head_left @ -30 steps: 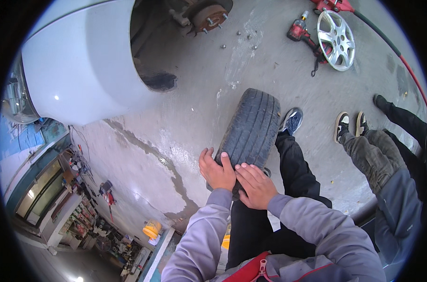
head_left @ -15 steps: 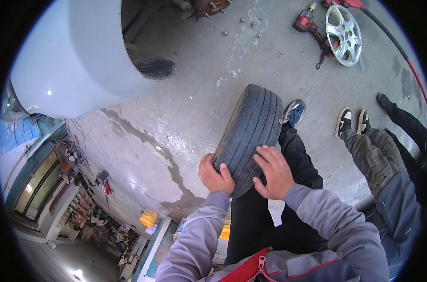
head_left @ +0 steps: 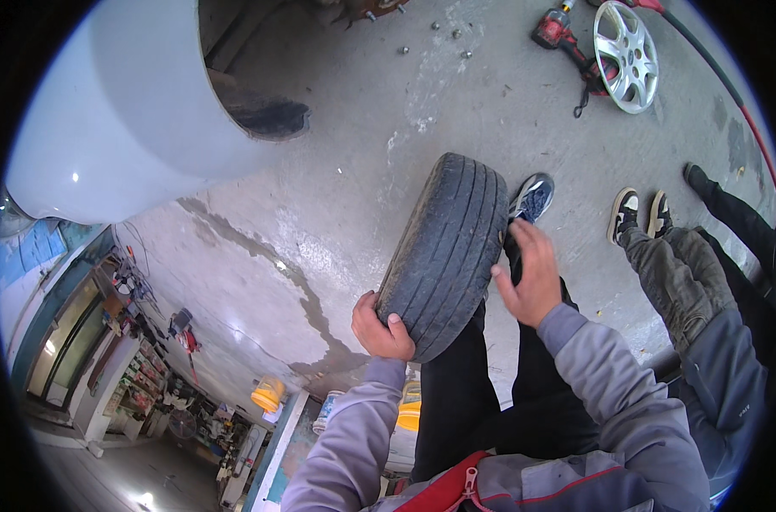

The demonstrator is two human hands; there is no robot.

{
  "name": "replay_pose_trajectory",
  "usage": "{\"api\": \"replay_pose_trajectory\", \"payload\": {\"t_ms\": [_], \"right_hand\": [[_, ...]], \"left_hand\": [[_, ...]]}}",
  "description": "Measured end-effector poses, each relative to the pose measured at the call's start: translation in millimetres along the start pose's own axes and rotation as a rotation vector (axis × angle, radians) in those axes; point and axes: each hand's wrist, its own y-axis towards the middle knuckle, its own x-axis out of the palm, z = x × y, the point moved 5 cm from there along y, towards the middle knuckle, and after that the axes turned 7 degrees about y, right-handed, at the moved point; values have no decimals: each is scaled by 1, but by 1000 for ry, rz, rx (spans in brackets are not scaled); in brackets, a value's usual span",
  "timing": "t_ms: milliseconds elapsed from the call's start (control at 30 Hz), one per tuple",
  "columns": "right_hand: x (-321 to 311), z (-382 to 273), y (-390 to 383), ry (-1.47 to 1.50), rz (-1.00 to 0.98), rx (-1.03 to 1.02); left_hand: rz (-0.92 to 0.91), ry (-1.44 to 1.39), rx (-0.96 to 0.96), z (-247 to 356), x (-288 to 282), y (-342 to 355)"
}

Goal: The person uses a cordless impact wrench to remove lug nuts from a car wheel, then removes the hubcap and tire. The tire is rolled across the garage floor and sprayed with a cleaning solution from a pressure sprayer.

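Note:
A worn black car tire (head_left: 450, 247) stands tilted on its tread in front of my legs, its grooved face toward me. My left hand (head_left: 381, 328) grips the tire's lower left edge, thumb on the tread and fingers round the side. At the tire's right edge is my right hand (head_left: 531, 273), fingers stretched and thumb spread. Whether its fingertips touch the rubber I cannot tell. The tire's far side is hidden.
At upper left is a pale car body (head_left: 132, 111) with an open wheel arch. Several lug nuts (head_left: 456, 34) lie on the concrete. A red and black impact wrench (head_left: 567, 43) lies beside a silver wheel cover (head_left: 627, 58). Another person's legs (head_left: 682, 273) are at right.
My right hand has come off the tread and moved right, to the tire's right edge. The tire has shifted slightly left, with my left hand still on it.

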Motion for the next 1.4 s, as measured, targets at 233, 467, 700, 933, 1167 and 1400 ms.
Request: {"api": "replay_pose_trajectory", "payload": {"t_ms": [233,467,700,933,1167,1400], "right_hand": [[9,29,14,-88,136,253],[-7,70,22,-105,265,223],[17,-14,16,-28,22,4],[31,-35,1,6,-86,-28],[36,-34,-8,30,-172,-18],[42,13,-37,265,36,283]], "left_hand": [[1,-30,-14,-8,-3,-6],[17,-36,-7,-12,-2,-14],[15,-34,-3,-12,0,-21],[25,-51,-12,-15,-2,-23],[16,-93,-22,-30,-3,-31],[-78,-96,-30,-50,-6,-38]]}}
